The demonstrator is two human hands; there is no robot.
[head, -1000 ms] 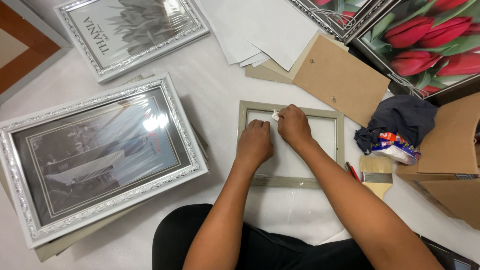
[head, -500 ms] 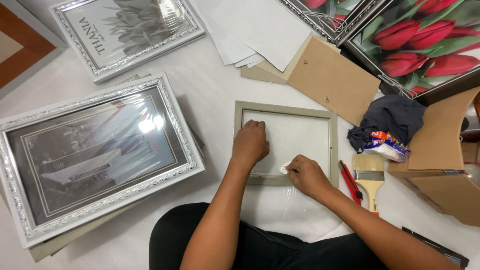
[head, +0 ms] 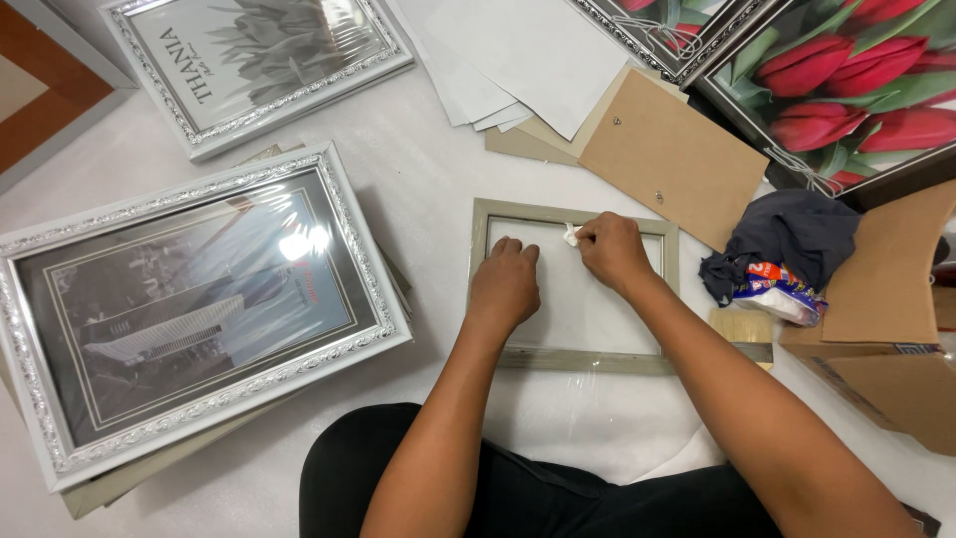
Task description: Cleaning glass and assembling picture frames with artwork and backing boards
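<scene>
A small grey-green picture frame [head: 480, 227] lies flat on the white floor in front of me, with its glass pane inside. My left hand [head: 506, 282] presses palm-down on the left part of the glass, fingers together. My right hand [head: 609, 249] pinches a small white wad of tissue [head: 570, 235] against the glass near the frame's upper edge. Both forearms reach out over my dark-clothed lap.
A large silver ornate frame with a building print [head: 189, 299] lies to the left, another silver frame [head: 259, 60] behind it. White sheets [head: 518, 50] and a brown backing board [head: 672, 159] lie beyond. A tulip picture [head: 856, 90], dark cloth [head: 787, 234], brush [head: 742, 329] and cardboard box [head: 886, 319] sit right.
My right hand has moved from the frame's lower right back up to its upper edge with the tissue. My left hand stayed pressed on the glass.
</scene>
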